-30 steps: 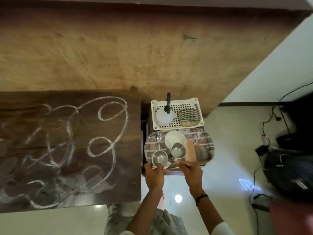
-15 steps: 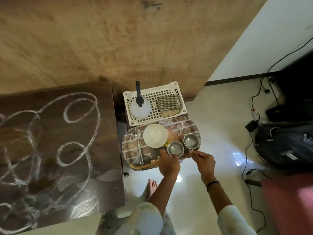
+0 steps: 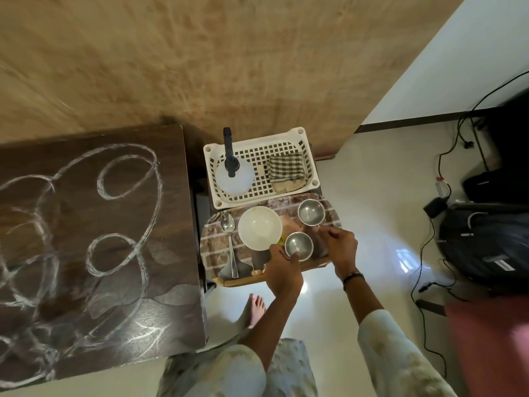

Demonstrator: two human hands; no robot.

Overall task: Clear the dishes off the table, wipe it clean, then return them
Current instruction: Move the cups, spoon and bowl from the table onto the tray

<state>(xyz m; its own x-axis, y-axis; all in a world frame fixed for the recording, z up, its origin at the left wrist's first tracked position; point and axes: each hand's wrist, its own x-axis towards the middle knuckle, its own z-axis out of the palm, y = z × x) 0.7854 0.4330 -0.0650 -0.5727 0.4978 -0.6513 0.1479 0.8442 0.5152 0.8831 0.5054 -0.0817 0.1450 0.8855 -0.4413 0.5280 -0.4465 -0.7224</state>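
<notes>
A brick-patterned tray (image 3: 213, 247) stands beside the dark wooden table (image 3: 120, 296), whose top is streaked with white scribbles. On the tray lie a white bowl (image 3: 260, 232), a spoon (image 3: 229, 239) and two steel cups. My left hand (image 3: 284, 272) pinches the rim of the near steel cup (image 3: 298, 245), which sits by the tray's front edge. My right hand (image 3: 340, 249) holds the near edge of the far steel cup (image 3: 311, 212) with its fingertips. Behind the tray, a white basket (image 3: 310, 156) holds a spray bottle (image 3: 234, 177) and a checked cloth (image 3: 286, 169).
A wooden wall rises behind the table and basket. On the pale floor to the right are a black bag (image 3: 486, 247), cables (image 3: 423, 282) and a red surface (image 3: 492, 348). My bare foot (image 3: 256, 309) stands below the tray.
My right hand has carried its steel cup farther back on the tray, beside the bowl. The left hand's cup has stayed near the tray's front edge. The view has shifted slightly.
</notes>
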